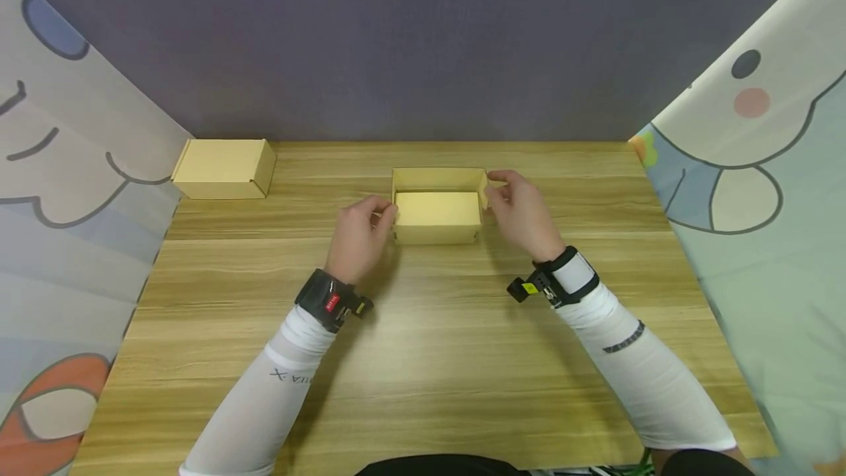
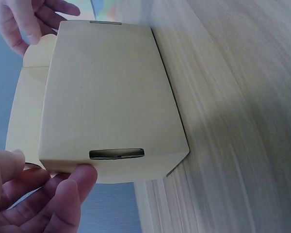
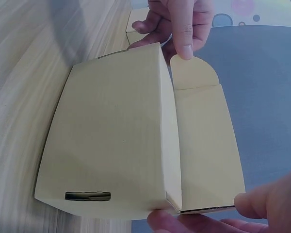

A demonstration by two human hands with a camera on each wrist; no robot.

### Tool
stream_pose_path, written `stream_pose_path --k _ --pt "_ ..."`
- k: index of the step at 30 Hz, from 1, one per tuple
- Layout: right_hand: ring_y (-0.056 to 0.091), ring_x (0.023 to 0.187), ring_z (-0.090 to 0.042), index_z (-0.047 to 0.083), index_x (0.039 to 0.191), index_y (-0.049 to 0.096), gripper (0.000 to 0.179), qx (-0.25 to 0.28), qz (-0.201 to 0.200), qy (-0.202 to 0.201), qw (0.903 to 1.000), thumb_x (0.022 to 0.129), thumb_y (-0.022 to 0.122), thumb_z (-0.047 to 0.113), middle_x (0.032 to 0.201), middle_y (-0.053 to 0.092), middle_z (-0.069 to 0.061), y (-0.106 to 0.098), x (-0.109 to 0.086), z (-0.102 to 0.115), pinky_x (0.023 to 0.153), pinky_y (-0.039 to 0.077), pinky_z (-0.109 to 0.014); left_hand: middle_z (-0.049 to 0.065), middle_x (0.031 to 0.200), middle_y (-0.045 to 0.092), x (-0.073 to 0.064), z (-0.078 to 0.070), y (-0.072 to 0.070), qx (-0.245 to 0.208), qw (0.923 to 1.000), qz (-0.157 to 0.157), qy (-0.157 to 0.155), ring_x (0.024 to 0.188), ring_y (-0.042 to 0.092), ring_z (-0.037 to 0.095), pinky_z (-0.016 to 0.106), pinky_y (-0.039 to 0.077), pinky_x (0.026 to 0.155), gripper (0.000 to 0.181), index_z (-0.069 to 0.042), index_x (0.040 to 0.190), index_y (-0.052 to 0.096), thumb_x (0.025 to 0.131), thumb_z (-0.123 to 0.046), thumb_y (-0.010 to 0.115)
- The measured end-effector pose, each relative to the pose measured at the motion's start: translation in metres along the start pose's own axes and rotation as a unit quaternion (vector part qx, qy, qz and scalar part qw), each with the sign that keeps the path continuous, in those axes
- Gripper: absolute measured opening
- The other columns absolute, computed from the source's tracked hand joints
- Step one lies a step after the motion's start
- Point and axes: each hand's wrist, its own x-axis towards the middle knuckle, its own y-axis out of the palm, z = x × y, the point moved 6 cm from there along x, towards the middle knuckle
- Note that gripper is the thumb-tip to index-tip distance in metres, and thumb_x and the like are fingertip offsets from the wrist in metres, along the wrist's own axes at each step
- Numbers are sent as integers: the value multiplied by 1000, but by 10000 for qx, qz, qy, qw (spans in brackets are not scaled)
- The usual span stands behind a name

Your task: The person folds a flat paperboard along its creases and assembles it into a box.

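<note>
A small yellowish cardboard box (image 1: 439, 233) stands on the table with its top open and its lid panel (image 3: 208, 145) raised at the back. My left hand (image 1: 360, 237) is at the box's left side; its thumb and fingers pinch the rounded side flap (image 3: 194, 73) of the lid. At the opposite end my right hand (image 1: 525, 219) pinches the other side flap (image 2: 41, 51) between thumb and fingers. Slots show low on the box's front face (image 2: 111, 92). The fingertips behind the flaps are partly hidden.
A second cardboard box (image 1: 221, 166), closed, sits at the table's back left corner. The wooden table (image 1: 436, 358) meets a dark grey panel (image 1: 410, 42) at the back. Printed cartoon sheets (image 1: 760, 189) flank both sides.
</note>
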Motion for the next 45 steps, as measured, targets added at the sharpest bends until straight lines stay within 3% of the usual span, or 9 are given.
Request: stream_pose_path --k 5,11,14,17,21,24,30,45 --pt "61 63 -17 4 142 57 43 7 -94 71 9999 110 48 30 99 77 -17 -1 2 2 49 44 -28 12 95 79 0 1 0 -11 9999 39 -96 78 76 23 38 64 69 19 -3 104 72 102 -21 67" --pt "63 65 -18 2 138 61 41 1 -65 222 9997 110 49 30 101 78 -20 -2 3 1 50 44 -26 11 101 78 0 1 2 47 9996 187 -207 81 76 24 38 64 71 21 -4 107 70 97 -22 74" --pt "71 78 -25 2 138 61 41 34 4 200 9998 107 54 29 108 78 -20 -1 3 1 59 52 -29 11 101 78 0 0 2 22 9995 178 -271 80 75 24 38 64 71 21 -4 107 70 96 -21 75" --pt "75 99 -32 2 139 59 44 122 141 170 9997 101 65 23 119 75 -21 0 4 1 79 61 -38 11 101 78 0 0 2 34 9994 150 -311 81 75 24 38 64 71 21 -4 106 70 96 -20 76" --pt "71 112 -36 1 145 52 58 239 405 292 9985 92 74 11 132 68 -21 5 6 -2 93 61 -47 11 102 78 0 1 3 16 9991 159 -391 82 75 25 38 64 72 21 -4 106 70 94 -20 77" --pt "68 113 -34 1 148 47 64 251 514 373 9977 89 73 6 135 64 -20 9 8 -4 95 60 -46 11 102 78 -1 1 3 -11 9988 183 -462 83 75 25 38 64 72 22 -5 107 70 95 -22 76" --pt "64 110 -32 0 146 45 63 141 345 267 9990 87 69 0 131 63 -19 11 8 -1 95 58 -45 12 103 77 -1 0 3 -41 9989 178 -435 84 75 27 39 64 73 23 -4 108 70 95 -21 76" --pt "65 111 -33 0 147 44 61 -206 114 207 9995 90 66 2 130 66 -21 14 5 3 94 58 -48 13 102 78 1 1 5 -43 9993 96 -353 83 76 26 39 64 76 20 -3 107 72 95 -19 76"
